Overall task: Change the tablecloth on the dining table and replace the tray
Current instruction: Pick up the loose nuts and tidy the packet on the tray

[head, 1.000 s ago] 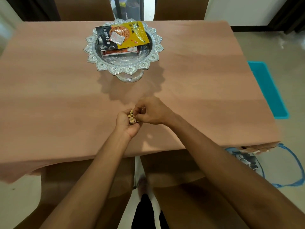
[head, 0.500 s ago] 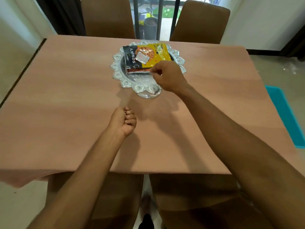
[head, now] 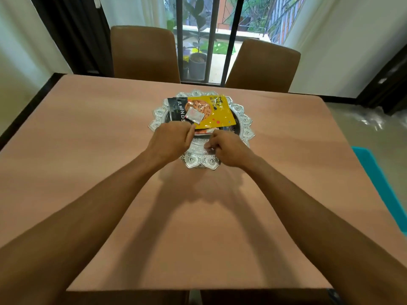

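A plain peach tablecloth (head: pixel 105 155) covers the dining table. On it, past the middle, stands an ornate silver pedestal tray (head: pixel 245 121) holding a yellow nut packet (head: pixel 217 114), a black almonds packet (head: pixel 176 110) and a small silver sachet (head: pixel 193 115). My left hand (head: pixel 169 139) is curled into a fist over the tray's near left part; the nuts it held earlier are hidden inside it. My right hand (head: pixel 228 148) hovers over the tray's near rim with its fingers curled, and I see nothing in it.
Two brown chairs (head: pixel 145 51) (head: pixel 262 64) stand at the table's far side, in front of a barred window. A teal object (head: pixel 380 186) lies on the floor to the right. A black strip runs along the table's left edge.
My left fist has left the tablecloth and moved forward to the tray. My right hand has pulled back slightly to the tray's near rim. The view has tilted up.
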Motion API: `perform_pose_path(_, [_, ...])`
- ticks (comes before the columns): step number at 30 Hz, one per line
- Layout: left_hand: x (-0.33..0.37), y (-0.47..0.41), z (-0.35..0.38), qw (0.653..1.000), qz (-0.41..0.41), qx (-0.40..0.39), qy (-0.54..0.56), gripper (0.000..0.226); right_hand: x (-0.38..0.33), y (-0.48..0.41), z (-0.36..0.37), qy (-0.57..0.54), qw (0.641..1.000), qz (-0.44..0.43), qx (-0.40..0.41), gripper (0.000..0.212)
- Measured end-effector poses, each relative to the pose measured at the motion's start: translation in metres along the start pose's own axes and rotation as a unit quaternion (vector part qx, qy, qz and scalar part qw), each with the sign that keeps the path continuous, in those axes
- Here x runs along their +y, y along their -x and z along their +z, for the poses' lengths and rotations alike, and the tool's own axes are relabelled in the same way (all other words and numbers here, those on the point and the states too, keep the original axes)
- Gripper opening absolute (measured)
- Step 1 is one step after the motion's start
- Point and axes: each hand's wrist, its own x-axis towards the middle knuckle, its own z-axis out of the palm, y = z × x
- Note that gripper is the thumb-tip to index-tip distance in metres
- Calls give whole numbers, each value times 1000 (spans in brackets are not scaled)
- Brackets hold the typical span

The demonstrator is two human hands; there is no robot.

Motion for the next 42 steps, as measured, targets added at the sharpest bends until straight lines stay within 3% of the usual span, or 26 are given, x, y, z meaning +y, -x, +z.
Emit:
perform_pose_path(6, [-16, -5, 28, 996, 76, -10, 36, 35, 8, 6, 4, -27, 999, -33, 20, 24])
perform_pose_path(14, [-19, -7, 33, 997, 75, -8, 33, 36, 6, 5, -3, -72, 997, -39, -1, 38])
perform_pose_path(20, [-17, -8, 31, 996, 81, -16, 24, 36, 3, 7, -4, -154, 988, 17, 10, 29])
perform_pose_path(25, [-17, -8, 31, 996, 82, -23, 16, 37, 5, 5, -13, -180, 982, 17, -53, 2])
perform_pose_path(33, [-14, -7, 29, 996, 77, -34, 9, 36, 3, -5, -31, -203, 968, 45, -141, 8])
perform_pose_path(38, [-16, -10, 27, 996, 81, -45, 1, 38, 0, -1, -31, -160, 979, 61, -109, 5])
perform_pose_path(42, [-14, -9, 19, 995, 87, -53, 3, 37, -4, 9, -37, -108, 992, 62, -12, 8])
